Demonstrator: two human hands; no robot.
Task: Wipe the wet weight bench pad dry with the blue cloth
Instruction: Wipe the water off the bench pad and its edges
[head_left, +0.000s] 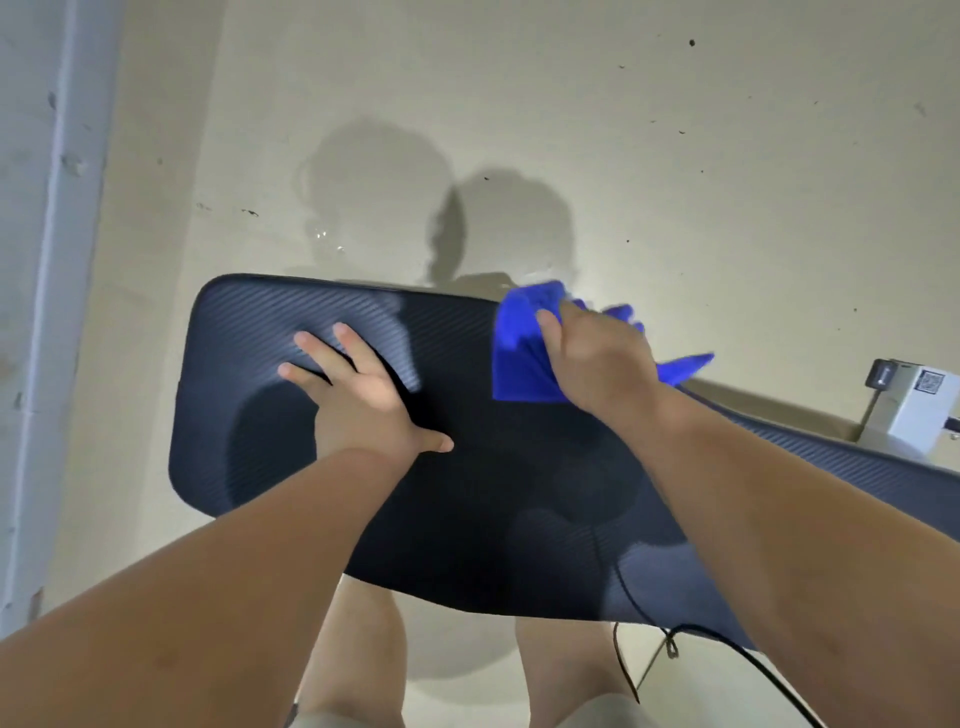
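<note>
The dark ribbed weight bench pad (249, 426) fills the middle of the head view, its rounded end pointing left and away from me. My left hand (358, 395) lies flat on it, fingers spread, holding nothing. My right hand (597, 358) presses a crumpled blue cloth (519, 358) onto the pad near its far right edge. Part of the cloth sticks out past the hand on the right side. The pad's surface near the left hand shows a pale sheen.
Pale concrete floor (675, 156) surrounds the bench, with a wet patch (374, 187) just beyond the pad. A white wall strip (57, 312) runs down the left. A white box (914, 410) stands at the right. A black cable (737, 647) hangs below the pad near my legs.
</note>
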